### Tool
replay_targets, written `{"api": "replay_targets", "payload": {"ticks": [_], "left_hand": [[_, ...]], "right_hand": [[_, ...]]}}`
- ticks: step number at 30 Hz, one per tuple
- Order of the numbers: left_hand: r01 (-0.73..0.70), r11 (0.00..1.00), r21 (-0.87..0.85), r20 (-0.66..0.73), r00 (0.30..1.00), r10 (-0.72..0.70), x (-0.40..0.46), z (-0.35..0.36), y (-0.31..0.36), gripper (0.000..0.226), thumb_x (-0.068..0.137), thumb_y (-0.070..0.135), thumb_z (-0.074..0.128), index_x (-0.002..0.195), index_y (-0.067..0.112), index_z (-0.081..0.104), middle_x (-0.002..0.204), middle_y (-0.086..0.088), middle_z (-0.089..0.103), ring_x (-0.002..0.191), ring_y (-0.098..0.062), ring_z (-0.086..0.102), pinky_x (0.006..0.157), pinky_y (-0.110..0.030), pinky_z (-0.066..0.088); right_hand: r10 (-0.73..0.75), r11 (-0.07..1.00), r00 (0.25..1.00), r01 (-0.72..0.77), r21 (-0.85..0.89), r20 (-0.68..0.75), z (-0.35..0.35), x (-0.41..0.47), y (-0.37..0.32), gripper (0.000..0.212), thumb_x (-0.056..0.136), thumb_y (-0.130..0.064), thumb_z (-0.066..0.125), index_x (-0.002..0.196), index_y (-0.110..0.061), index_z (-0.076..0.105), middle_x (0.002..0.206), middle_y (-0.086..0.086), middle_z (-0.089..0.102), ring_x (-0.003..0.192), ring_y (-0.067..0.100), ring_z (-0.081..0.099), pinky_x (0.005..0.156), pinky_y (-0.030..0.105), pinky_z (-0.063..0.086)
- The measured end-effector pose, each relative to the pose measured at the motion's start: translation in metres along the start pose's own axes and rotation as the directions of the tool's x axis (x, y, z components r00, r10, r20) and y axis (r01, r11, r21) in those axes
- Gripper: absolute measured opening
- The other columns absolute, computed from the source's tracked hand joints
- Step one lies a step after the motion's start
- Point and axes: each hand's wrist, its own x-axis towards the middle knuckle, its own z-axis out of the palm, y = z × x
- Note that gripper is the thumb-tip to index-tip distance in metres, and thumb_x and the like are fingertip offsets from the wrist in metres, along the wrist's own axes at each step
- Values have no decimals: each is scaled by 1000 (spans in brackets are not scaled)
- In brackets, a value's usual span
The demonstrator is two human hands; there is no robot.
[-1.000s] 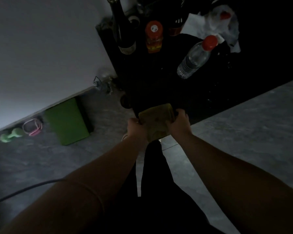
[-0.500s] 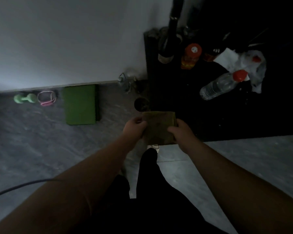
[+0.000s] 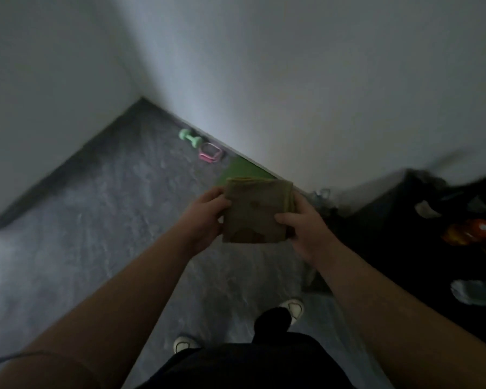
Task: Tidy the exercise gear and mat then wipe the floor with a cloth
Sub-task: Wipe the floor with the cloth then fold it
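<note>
Folded cloth [image 3: 254, 211], gripped by left hand [image 3: 204, 220], right hand [image 3: 306, 228]

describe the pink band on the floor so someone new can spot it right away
Follow the floor to the base of the right-hand wall, a short way out from the room's corner. The pink resistance band lies there as a flat loop, between the green dumbbell and the folded green mat. It is the only pink item, thin and hollow.

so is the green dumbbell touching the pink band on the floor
Cannot tell. In the head view, the green dumbbell and pink band lie close together by the wall; blur and dim light hide any contact or gap.
</note>
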Motion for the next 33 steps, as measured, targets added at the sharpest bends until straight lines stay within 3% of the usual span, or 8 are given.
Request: {"api": "replay_targets", "payload": {"ticks": [3, 6, 8, 12, 15, 21, 25, 33], "left_hand": [[-128, 986, -103, -108, 987, 117, -61, -92, 25, 31, 90, 1, 45, 112, 15, 62, 105, -13, 65, 95, -27, 61, 81, -41, 51], [-257, 955, -147, -238, 946, 218, -138, -186, 44, 31, 91, 2, 45, 115, 12, 61, 112, -19, 64, 102, -31, 61, 90, -46, 49], [-329, 931, -160, -332, 906, 263, -194, -242, 53, 28, 94, 3, 42, 117, 9, 59, 109, -19, 66, 98, -30, 64, 83, -41, 54], [-469, 857, -212, -502, 805, 317, -294, -331, 54, 27, 96, 4, 40, 112, 9, 61, 102, -18, 69, 90, -28, 67, 73, -37, 59], [-533, 804, -263, -597, 745, 298, -353, -379, 44, 23, 96, 7, 43, 112, 9, 60, 100, -18, 68, 88, -28, 67, 73, -39, 59], [-649, 707, -282, -755, 604, 254, -420, -451, 18, 19, 95, 7, 48, 109, 8, 61, 97, -16, 68, 84, -25, 69, 71, -37, 60], [-688, 669, -280, -824, 529, 200, -433, -495, 17, 25, 97, 5, 48, 120, 9, 58, 101, -15, 69, 86, -26, 70, 69, -38, 60], [-712, 673, -201, -901, 404, 159, -428, -608, 74, 21, 96, 6, 52, 113, 10, 64, 103, -17, 71, 91, -29, 70, 76, -42, 60]], "right_hand": [[13, 1000, 991, -11, -17, 130, 107, 8, 13, 72, 66, -4, 73, 134, 0, 49, 128, 32, 58, 116, 51, 58, 99, 70, 42], [50, 998, 934, -37, -42, 354, 219, 2, 37, 62, 74, -1, 63, 135, 3, 51, 131, 30, 59, 118, 47, 58, 99, 62, 47], [103, 995, 846, -81, -64, 524, 294, -8, 53, 60, 79, -2, 59, 138, 0, 51, 136, 27, 56, 124, 44, 55, 101, 59, 47], [290, 955, 628, -236, -178, 722, 425, -28, 95, 67, 84, -11, 63, 147, -1, 40, 149, 26, 43, 137, 43, 42, 114, 65, 27], [432, 901, 527, -283, -328, 732, 501, -42, 125, 61, 84, -10, 59, 143, -1, 46, 141, 24, 53, 129, 40, 52, 110, 61, 36], [454, 859, 523, -43, -509, 721, 609, -54, 185, 54, 82, -13, 66, 135, -4, 56, 130, 16, 64, 119, 32, 62, 103, 50, 48], [519, 829, 409, -25, -559, 751, 665, -43, 211, 37, 92, -13, 55, 129, -11, 59, 126, 11, 67, 115, 27, 66, 94, 44, 54], [572, 728, 349, 201, -656, 742, 801, 25, 224, 35, 101, -27, 53, 136, -26, 55, 130, 3, 65, 114, 25, 65, 88, 52, 57]]}}
